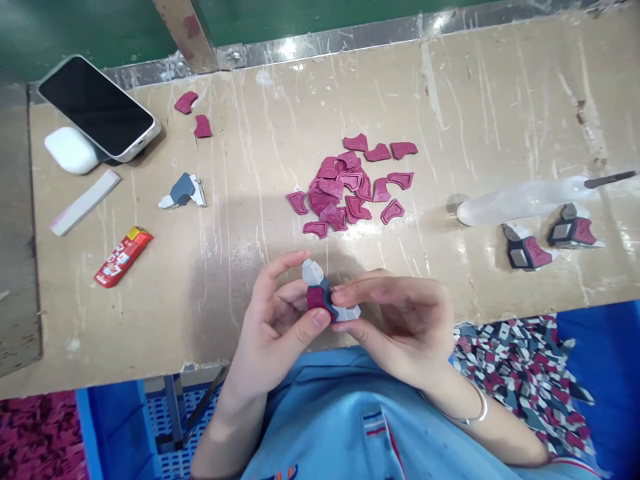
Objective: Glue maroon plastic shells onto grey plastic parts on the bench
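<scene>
Between my two hands, just above the table's near edge, is a small plastic toy part (317, 298) in white, dark blue-grey and maroon. My left hand (280, 320) grips it from the left, thumb on the maroon piece and forefinger at the white upper end. My right hand (400, 313) pinches its right side, near the white lower end. Beyond the hands lies a loose pile of maroon plastic pieces (327, 188). To the right rest two assembled parts, one nearer (527, 248) and one farther (575, 228). A blue-grey and white part (183, 191) lies to the left.
On the left are a phone (97, 107), a white earbud case (71, 151), a pale strip (85, 202) and a red packet (123, 257). A translucent bottle with a dark tip (520, 200) lies right. Below the table, blue bins (117, 427) hold many small pieces.
</scene>
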Tool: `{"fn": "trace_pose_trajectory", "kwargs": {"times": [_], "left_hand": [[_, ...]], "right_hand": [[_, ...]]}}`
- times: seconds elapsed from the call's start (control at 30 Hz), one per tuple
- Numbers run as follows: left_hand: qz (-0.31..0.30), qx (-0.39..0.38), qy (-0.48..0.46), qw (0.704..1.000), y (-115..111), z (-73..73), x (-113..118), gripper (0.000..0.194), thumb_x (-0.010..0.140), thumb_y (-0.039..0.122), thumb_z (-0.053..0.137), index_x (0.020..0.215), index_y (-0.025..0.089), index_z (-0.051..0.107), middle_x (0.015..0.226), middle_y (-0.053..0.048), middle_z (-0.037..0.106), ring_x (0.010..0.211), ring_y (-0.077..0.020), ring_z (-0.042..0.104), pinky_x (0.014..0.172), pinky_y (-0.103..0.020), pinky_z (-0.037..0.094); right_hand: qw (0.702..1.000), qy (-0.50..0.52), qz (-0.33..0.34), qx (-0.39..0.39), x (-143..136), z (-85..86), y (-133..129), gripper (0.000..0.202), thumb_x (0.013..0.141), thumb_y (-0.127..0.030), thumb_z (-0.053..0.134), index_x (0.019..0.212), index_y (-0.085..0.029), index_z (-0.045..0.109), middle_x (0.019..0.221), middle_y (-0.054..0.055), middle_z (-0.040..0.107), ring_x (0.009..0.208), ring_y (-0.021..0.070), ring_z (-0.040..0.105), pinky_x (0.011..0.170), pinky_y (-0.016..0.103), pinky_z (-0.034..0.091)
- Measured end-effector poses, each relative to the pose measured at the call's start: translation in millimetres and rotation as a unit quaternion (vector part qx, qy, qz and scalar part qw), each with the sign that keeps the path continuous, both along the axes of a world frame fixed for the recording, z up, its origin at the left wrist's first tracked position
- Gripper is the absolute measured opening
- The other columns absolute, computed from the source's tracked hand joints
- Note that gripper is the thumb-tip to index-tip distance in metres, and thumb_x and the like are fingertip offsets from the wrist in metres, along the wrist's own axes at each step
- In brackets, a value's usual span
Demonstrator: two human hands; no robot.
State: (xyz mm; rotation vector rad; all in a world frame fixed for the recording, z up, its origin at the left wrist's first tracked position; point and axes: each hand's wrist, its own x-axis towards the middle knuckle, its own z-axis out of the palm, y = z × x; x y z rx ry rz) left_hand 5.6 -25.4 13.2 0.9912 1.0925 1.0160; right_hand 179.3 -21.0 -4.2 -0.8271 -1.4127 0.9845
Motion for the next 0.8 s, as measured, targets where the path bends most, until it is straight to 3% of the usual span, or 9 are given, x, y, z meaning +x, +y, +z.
{"fn": "trace_pose_trajectory", "kwargs": {"times": [0.17,0.27,0.37,0.47,0.53,0.63,0.8], "left_hand": [[-0.024,0.15,0.168,0.974,-5,4.6,2,0.056,0.103,0.015,0.073,0.149,0.046,0.067,0.126,0.001,0.083,0.111,-0.0203,0.082,0.095,-0.032,0.069],[-0.047,0.187,0.235,0.953,-6,7.9,2,0.066,0.103,0.012,0.07,0.157,0.047,0.058,0.131,0.001,0.081,0.115,-0.0204,0.081,0.102,-0.035,0.068],[-0.001,0.158,0.217,0.963,-9,6.5,5,0.074,0.1,0.017,0.078,0.162,0.043,0.048,0.121,0.001,0.084,0.113,-0.0218,0.083,0.102,-0.038,0.068],[0.052,0.131,0.179,0.974,-12,2.6,13,0.061,0.099,0.024,0.082,0.15,0.034,0.052,0.105,0.0,0.083,0.105,-0.0221,0.084,0.099,-0.038,0.069],[0.091,0.139,0.177,0.97,-13,0.6,19,0.05,0.098,0.025,0.083,0.138,0.031,0.054,0.104,0.0,0.082,0.1,-0.0205,0.085,0.094,-0.035,0.069],[0.126,0.166,0.158,0.965,-13,-0.1,25,0.039,0.098,0.019,0.081,0.123,0.029,0.053,0.104,0.001,0.081,0.095,-0.0174,0.085,0.088,-0.03,0.068],[0.102,0.123,0.126,0.979,-10,-0.3,24,0.035,0.098,0.015,0.08,0.117,0.028,0.054,0.108,0.0,0.08,0.105,-0.0175,0.085,0.095,-0.029,0.068]], "right_hand": [[0.994,0.014,0.011,-0.11,-1,1.1,-2,0.05,0.103,-0.02,0.073,0.148,-0.031,0.056,0.133,0.01,0.079,0.119,0.0234,0.08,0.099,0.036,0.07],[0.983,0.023,0.054,-0.174,2,2.5,-1,0.055,0.103,-0.015,0.072,0.15,-0.036,0.051,0.119,0.004,0.084,0.106,0.02,0.084,0.093,0.032,0.071],[0.974,0.071,0.067,-0.204,4,0.4,1,0.047,0.103,-0.023,0.077,0.14,-0.036,0.05,0.111,0.002,0.087,0.098,0.0203,0.086,0.088,0.033,0.073],[0.972,0.094,0.041,-0.211,1,-3.9,1,0.038,0.105,-0.042,0.076,0.128,-0.035,0.047,0.103,0.002,0.087,0.093,0.023,0.088,0.08,0.036,0.075],[0.973,0.104,0.022,-0.206,-4,-6.3,1,0.037,0.105,-0.048,0.075,0.122,-0.035,0.044,0.099,0.001,0.086,0.091,0.0236,0.088,0.079,0.036,0.075],[0.971,0.131,0.02,-0.198,-9,-9.2,-1,0.035,0.106,-0.045,0.074,0.118,-0.035,0.042,0.102,0.0,0.087,0.092,0.0232,0.088,0.083,0.038,0.075],[0.967,0.15,0.039,-0.202,-6,-14.5,1,0.034,0.105,-0.041,0.076,0.119,-0.036,0.045,0.109,0.0,0.088,0.096,0.0228,0.088,0.087,0.039,0.075]]}}
